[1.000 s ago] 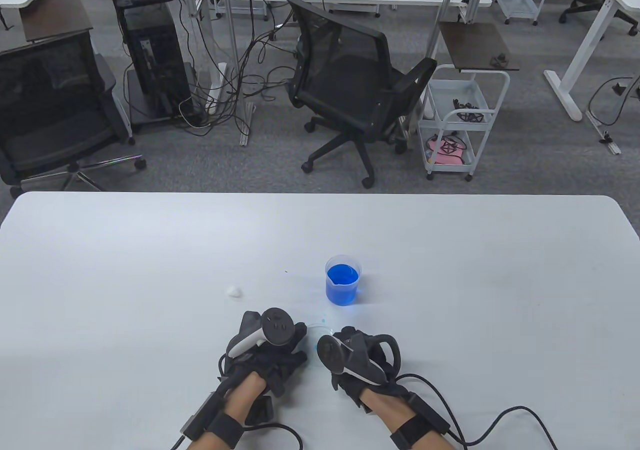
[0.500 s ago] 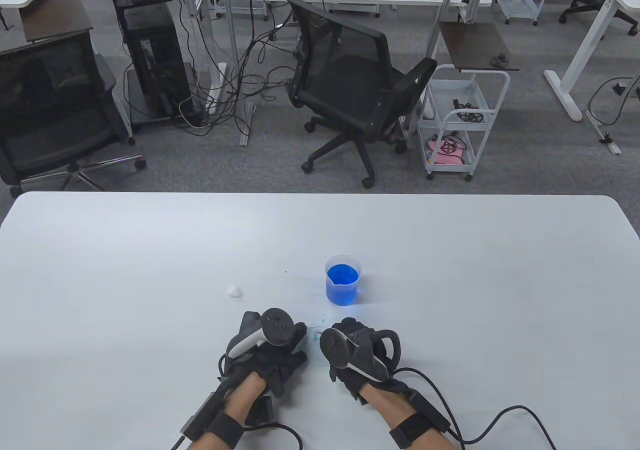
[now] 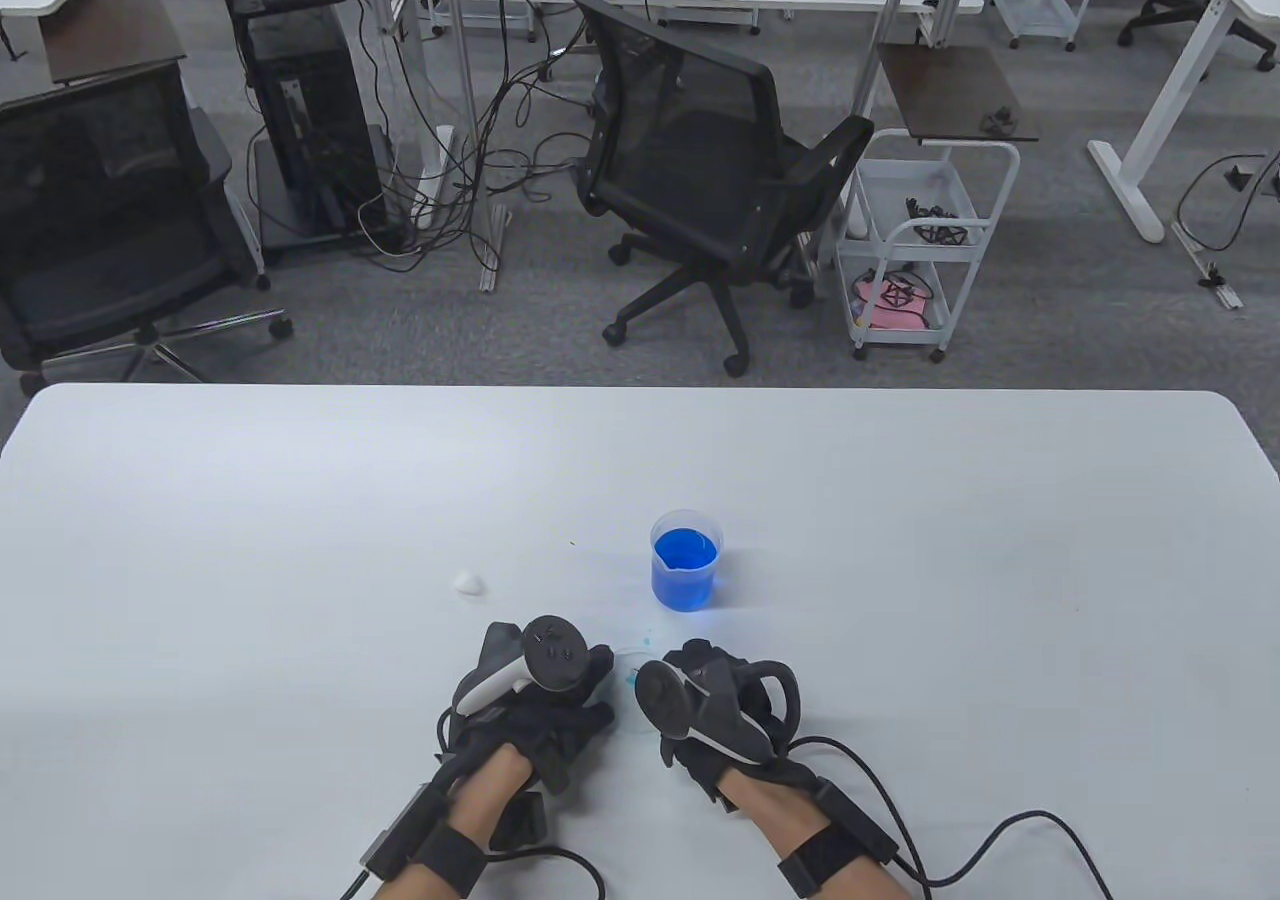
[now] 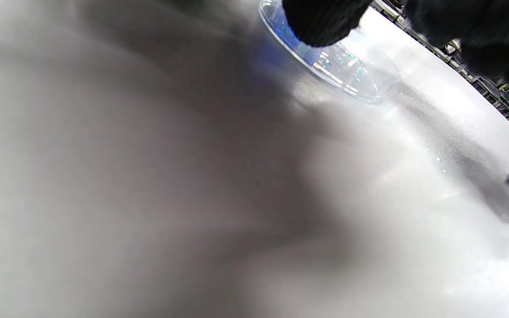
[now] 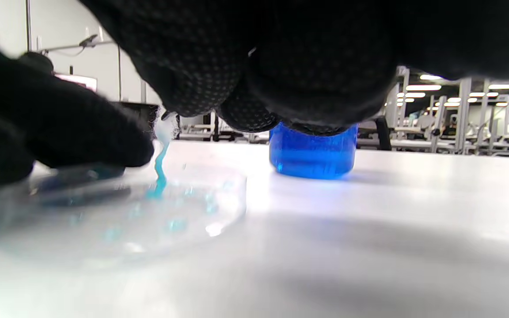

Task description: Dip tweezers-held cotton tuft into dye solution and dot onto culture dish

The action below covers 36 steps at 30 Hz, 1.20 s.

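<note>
2 hands [image 3: 545,705] [image 3: 715,715] crowd dish [image 5: 117,207], right wrist alone shows blue-stained tuft [image 5: 161,165] pinched.

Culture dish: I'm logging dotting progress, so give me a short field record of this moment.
culture dish: clear, flat on the table between both hands
dots: several blue spots inside
cotton tuft: dyed blue, tip down in the dish
left hand: fingertip on the dish rim
right hand: above the tuft; tweezers hidden
beaker: blue dye, beyond the dish
</note>
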Motion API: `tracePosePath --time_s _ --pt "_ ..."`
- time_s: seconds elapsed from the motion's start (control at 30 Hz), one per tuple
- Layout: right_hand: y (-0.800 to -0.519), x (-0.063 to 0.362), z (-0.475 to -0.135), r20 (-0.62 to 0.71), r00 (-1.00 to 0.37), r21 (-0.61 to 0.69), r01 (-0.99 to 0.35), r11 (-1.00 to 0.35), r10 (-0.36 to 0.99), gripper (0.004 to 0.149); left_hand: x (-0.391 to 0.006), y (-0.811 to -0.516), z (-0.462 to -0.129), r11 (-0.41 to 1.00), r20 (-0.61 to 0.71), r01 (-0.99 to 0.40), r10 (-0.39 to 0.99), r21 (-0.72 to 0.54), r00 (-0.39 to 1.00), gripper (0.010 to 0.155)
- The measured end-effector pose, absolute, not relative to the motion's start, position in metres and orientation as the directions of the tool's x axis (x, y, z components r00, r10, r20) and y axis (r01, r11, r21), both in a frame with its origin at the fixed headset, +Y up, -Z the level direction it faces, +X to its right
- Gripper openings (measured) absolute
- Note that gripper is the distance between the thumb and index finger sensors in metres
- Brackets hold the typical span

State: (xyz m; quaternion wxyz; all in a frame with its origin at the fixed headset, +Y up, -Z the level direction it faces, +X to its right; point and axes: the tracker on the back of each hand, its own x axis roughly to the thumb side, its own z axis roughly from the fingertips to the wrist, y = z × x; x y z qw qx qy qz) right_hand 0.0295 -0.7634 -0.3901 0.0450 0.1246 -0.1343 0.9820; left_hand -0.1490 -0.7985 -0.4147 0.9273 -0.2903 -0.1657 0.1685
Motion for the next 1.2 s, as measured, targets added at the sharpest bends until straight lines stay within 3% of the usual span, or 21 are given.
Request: tracePosePath --time_s 0.17,0.57,0.97,1.2 --pt "-0.752 0.040 -0.386 0.243 -0.967 -0.288 -0.143 -0.947 0.072 0.041 -0.149 -0.798 -0.415 0.773 0.208 -0.217 0.410 -0.596 0.888 0.068" --pt "-0.784 0.028 -0.390 0.261 -0.965 -0.195 -0.021 -0.981 -0.031 0.040 -0.150 -0.798 -0.415 0.773 0.207 -0.217 0.410 -0.597 0.888 0.067" --pt "-0.750 0.047 -0.389 0.219 -0.973 -0.298 -0.145 -0.944 0.080 0.041 -0.150 -0.798 -0.415 0.773 0.207 -0.217 0.410 -0.597 0.888 0.067" --pt "-0.775 0.045 -0.397 0.212 -0.977 -0.229 -0.068 -0.971 0.018 0.040 -0.150 -0.798 -0.415 0.773 0.207 -0.217 0.410 -0.597 0.888 0.067"
